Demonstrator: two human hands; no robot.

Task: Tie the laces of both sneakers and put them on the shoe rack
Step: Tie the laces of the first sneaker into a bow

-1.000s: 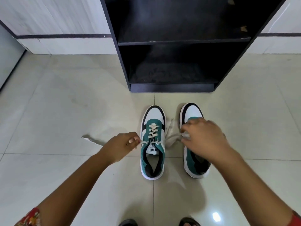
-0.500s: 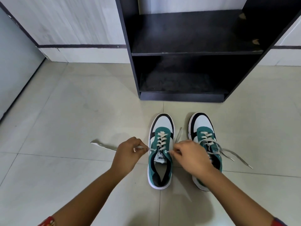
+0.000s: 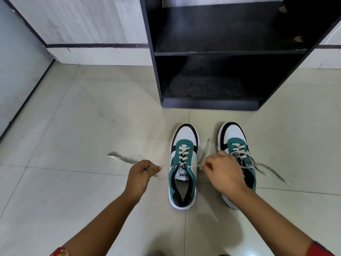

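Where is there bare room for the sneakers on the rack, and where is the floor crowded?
Both shelves of the shoe rack look bare. Open tile lies between its base and the toes. It is crowded lower down: the left hand and right hand hold the left sneaker's lace ends, and the right sneaker's loose laces trail rightward.
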